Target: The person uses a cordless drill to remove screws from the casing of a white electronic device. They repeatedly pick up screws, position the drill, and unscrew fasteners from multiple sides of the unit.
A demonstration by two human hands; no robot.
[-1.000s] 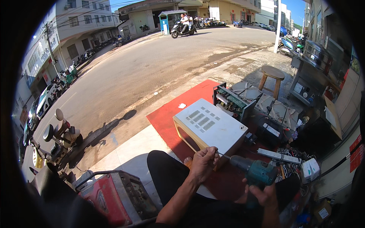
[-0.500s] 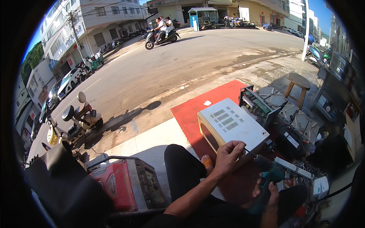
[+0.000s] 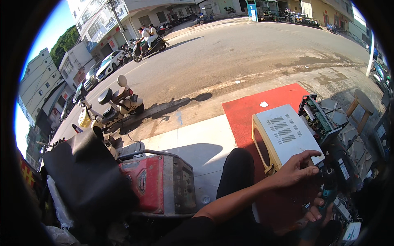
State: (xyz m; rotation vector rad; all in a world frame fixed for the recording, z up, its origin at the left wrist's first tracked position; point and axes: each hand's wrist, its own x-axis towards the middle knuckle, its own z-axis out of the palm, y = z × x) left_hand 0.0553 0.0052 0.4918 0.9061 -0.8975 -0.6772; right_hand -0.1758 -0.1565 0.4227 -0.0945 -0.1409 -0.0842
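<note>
"Drill: where was it, and who held it?"

"It was just beside the near right corner of the white-topped box, low in my view; whether they touched, I could not tell. The fingers of my right hand were wrapped round its handle, although shadow hid a part of the grip."

"And what had just changed?"

"Mostly my left hand. Half a second before, its thumb and forefinger pinched the thin bit in front of the drill. Now they were spread apart by the box corner, and I saw nothing between them. In my judgement, only the right hand was then steadying the tool."

"How was the room for moving?"

"On the right it was narrow: the opened chassis stood close along the box, and a black case lay near the drill. On the left, my knee rose apart from the box. Beyond the box's far edge it was more free; on the red mat there I saw only a paper scrap."
</note>
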